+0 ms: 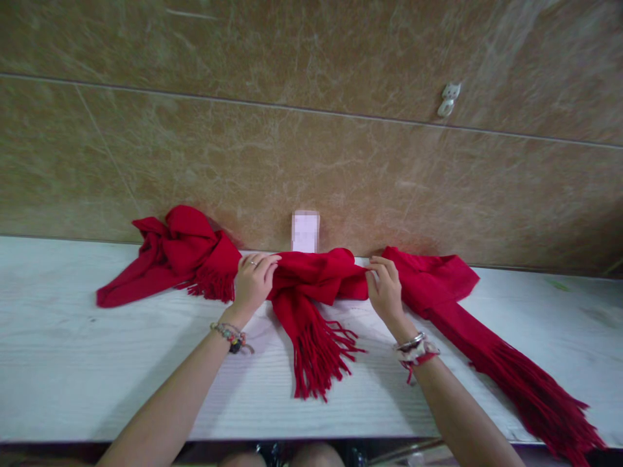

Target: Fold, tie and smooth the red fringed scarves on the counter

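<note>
A red fringed scarf [311,275] lies loosely bunched in the middle of the white table, its tasselled end hanging toward me. At its left side my left hand [253,279] is closed, fingers pinching the cloth. My right hand [386,288] pinches the cloth's right end between thumb and fingers. More red fabric is heaped on the left [187,250], with a short fringe beside my left wrist. To the right, a folded red length [433,285] runs diagonally to a long fringe near the front edge. Whether these pieces join behind my hands I cannot tell.
The white wood-grain table [146,350] meets a brown marbled tile wall [292,162]. A small pale rectangular object [305,231], its face blurred, stands against the wall behind the scarf. A cat-shaped piece [449,99] is fixed higher up. My knees show below the front edge.
</note>
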A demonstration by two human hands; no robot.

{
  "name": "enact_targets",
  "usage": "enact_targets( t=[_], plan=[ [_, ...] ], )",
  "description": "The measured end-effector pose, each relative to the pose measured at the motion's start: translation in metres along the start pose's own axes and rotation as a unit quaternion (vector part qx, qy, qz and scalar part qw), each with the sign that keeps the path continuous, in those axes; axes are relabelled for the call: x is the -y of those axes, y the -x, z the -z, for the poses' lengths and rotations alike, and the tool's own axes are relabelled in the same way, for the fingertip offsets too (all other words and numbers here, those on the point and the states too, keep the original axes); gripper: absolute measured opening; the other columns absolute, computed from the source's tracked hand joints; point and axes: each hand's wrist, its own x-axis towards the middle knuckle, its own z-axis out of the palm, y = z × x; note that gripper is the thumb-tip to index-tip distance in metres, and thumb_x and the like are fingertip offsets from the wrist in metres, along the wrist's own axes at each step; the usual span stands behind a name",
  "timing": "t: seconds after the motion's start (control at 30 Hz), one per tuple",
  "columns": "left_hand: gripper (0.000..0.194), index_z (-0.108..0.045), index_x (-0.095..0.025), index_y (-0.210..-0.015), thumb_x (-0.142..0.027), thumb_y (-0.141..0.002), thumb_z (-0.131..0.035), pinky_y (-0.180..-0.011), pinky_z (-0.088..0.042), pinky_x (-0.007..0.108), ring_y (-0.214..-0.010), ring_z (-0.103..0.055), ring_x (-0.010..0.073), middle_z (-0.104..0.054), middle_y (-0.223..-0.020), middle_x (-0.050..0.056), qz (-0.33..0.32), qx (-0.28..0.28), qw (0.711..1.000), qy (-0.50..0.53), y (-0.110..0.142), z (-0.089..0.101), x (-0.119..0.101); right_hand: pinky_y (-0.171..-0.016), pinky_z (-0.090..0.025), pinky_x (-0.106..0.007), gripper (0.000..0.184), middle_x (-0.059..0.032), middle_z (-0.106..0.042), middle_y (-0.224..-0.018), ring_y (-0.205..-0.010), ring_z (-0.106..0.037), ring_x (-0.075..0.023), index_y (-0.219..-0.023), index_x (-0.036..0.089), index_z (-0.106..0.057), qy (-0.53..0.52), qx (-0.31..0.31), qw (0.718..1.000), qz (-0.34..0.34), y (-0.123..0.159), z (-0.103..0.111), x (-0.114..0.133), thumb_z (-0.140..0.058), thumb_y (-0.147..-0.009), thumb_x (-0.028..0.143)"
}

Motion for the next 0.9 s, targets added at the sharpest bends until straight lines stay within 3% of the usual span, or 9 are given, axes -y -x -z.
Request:
enact_targets(
  t=[0.13, 0.2, 0.27, 0.37, 0.47, 0.6, 0.73, 0.83, 0.9],
  plan=[
    [0.015, -0.058, -0.018, -0.084, -0.02, -0.08, -0.043, -0.078, -0.043, 0.032, -0.08, -0.057, 0.0182, -0.062, -0.081, 0.004, 0.161, -0.122, 0.979, 0.036, -0.009, 0.013, 0.021, -0.076, -0.044, -0.038, 0.009, -0.0047, -0.052, -0.084, -0.082, -0.051, -0.0198, -0.078, 0.021, -0.052, -0.023, -0.093, 0.991, -0.092, -0.009, 0.011, -0.018, -0.043, -0.079, 0.021],
    [0.014, -0.056, -0.018, -0.085, -0.019, -0.078, -0.044, -0.078, -0.044, 0.03, -0.08, -0.057, 0.0172, -0.061, -0.083, 0.004, 0.229, -0.147, 0.96, 0.066, -0.011, 0.015, 0.03, -0.074, -0.045, -0.038, 0.009, -0.0045, -0.051, -0.082, -0.081, -0.05, -0.0201, -0.077, 0.021, -0.052, -0.031, -0.113, 0.982, -0.145, -0.01, 0.013, -0.027, -0.044, -0.078, 0.024],
    [0.015, -0.056, -0.018, -0.087, -0.018, -0.075, -0.045, -0.076, -0.045, 0.03, -0.078, -0.057, 0.017, -0.06, -0.082, 0.003, 0.275, -0.114, 0.951, 0.082, -0.009, 0.012, 0.035, -0.071, -0.046, -0.038, 0.009, -0.0048, -0.05, -0.08, -0.079, -0.05, -0.0204, -0.075, 0.021, -0.052, -0.031, -0.096, 0.978, -0.181, -0.007, 0.009, -0.034, -0.043, -0.076, 0.024],
    [0.02, -0.057, -0.018, -0.087, -0.013, -0.071, -0.047, -0.074, -0.046, 0.033, -0.075, -0.057, 0.019, -0.059, -0.077, 0.003, 0.3, 0.008, 0.952, 0.062, -0.001, 0.001, 0.037, -0.069, -0.047, -0.037, 0.009, -0.005, -0.051, -0.074, -0.074, -0.051, -0.0207, -0.069, 0.021, -0.053, -0.002, 0.012, 0.982, -0.187, 0.004, -0.004, -0.042, -0.044, -0.069, 0.017],
    [0.032, -0.059, -0.017, -0.088, -0.004, -0.063, -0.044, -0.077, -0.045, 0.035, -0.08, -0.056, 0.021, -0.056, -0.081, 0.005, 0.246, 0.05, 0.968, 0.024, 0.004, -0.006, 0.034, -0.071, -0.047, -0.038, 0.018, -0.0064, -0.053, -0.076, -0.074, -0.053, -0.0217, -0.068, 0.021, -0.056, 0.033, 0.105, 0.981, -0.157, 0.014, -0.013, -0.044, -0.043, -0.061, 0.009],
    [0.039, -0.059, -0.017, -0.088, 0.0, -0.061, -0.038, -0.078, -0.046, 0.032, -0.083, -0.054, 0.0192, -0.055, -0.084, 0.005, 0.081, 0.021, 0.995, 0.059, 0.002, 0.0, 0.02, -0.079, -0.047, -0.039, 0.031, -0.0074, -0.054, -0.092, -0.088, -0.054, -0.0218, -0.08, 0.022, -0.059, 0.017, 0.089, 0.993, -0.076, 0.01, -0.006, -0.03, -0.04, -0.063, 0.004],
    [0.028, -0.058, -0.018, -0.096, -0.009, -0.074, -0.043, -0.082, -0.045, 0.033, -0.086, -0.055, 0.0181, -0.061, -0.088, 0.004, -0.082, 0.111, 0.982, 0.128, 0.0, 0.008, -0.001, -0.087, -0.043, -0.042, 0.024, -0.0083, -0.053, -0.104, -0.1, -0.05, -0.0226, -0.096, 0.023, -0.058, -0.039, 0.126, 0.99, 0.059, -0.001, 0.008, 0.004, -0.045, -0.077, 0.014],
    [0.025, -0.057, -0.019, -0.102, -0.021, -0.077, -0.052, -0.085, -0.043, 0.036, -0.091, -0.056, 0.0197, -0.063, -0.094, 0.005, -0.128, 0.162, 0.972, 0.112, 0.003, 0.006, -0.01, -0.089, -0.04, -0.045, 0.021, -0.0099, -0.053, -0.108, -0.105, -0.047, -0.025, -0.098, 0.022, -0.057, -0.041, 0.175, 0.975, 0.133, -0.003, 0.009, 0.022, -0.055, -0.078, 0.023],
    [0.025, -0.058, -0.019, -0.101, -0.018, -0.078, -0.052, -0.084, -0.043, 0.036, -0.09, -0.057, 0.0196, -0.065, -0.093, 0.005, -0.133, 0.164, 0.973, 0.093, 0.004, 0.003, -0.01, -0.089, -0.04, -0.046, 0.013, -0.0097, -0.054, -0.106, -0.104, -0.048, -0.0252, -0.091, 0.022, -0.058, -0.036, 0.181, 0.971, 0.151, -0.001, 0.004, 0.024, -0.057, -0.078, 0.023]
  ],
)
